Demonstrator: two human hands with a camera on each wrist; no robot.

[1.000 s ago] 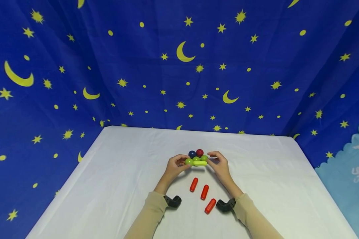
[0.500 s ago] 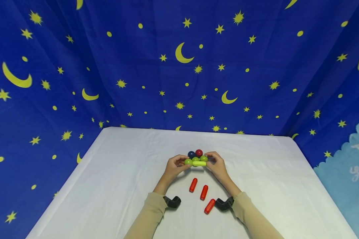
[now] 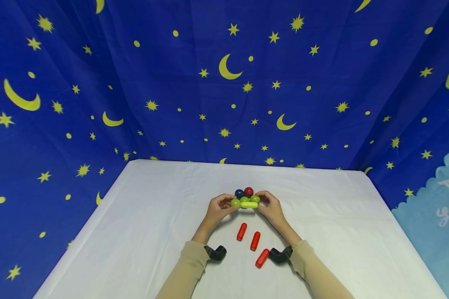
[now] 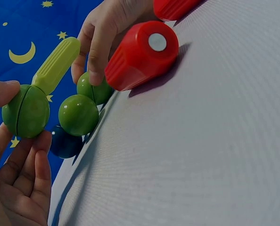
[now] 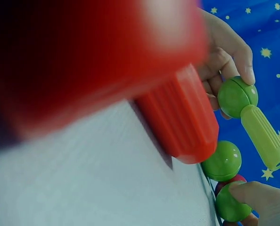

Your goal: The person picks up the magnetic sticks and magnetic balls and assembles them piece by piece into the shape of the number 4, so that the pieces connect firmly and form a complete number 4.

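One change stands out: the right hand (image 3: 272,207) has drawn in and now pinches the right green ball (image 3: 255,199), so each hand has hold of a ball. A second ago its fingers stood wider. As before, the left hand (image 3: 217,207) grips the left green ball (image 3: 235,203) off the table (image 3: 164,187), the yellow stick (image 3: 249,205) joined to it and crossing before the middle green ball (image 3: 243,199). The blue ball (image 3: 239,193) and red ball (image 3: 248,191) sit just behind, toward the table's far edge; three red sticks (image 3: 255,241) lie unmoved on the nearer side.
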